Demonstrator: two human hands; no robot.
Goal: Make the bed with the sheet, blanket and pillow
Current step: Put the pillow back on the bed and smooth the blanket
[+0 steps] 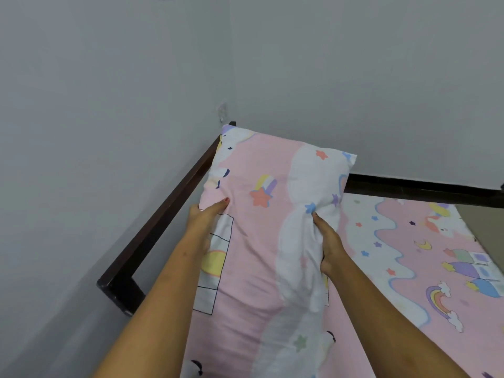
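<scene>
A pillow point(261, 186) in a pink and white case with stars and clouds is lifted at the head of the bed, its far corner near the room's corner. My left hand point(200, 227) grips its left edge, thumb on top. My right hand point(328, 246) clutches a bunch of the case on its right side. Beneath and to the right lies the matching pink sheet point(409, 255) with rainbows and stars, spread flat over the mattress. No blanket is in view.
A dark wooden bed frame point(163, 214) runs along the left wall and along the back wall point(422, 186). Grey walls meet in a corner behind the pillow, with a small wall fitting point(222, 111) there. Bare floor point(485, 227) shows at the far right.
</scene>
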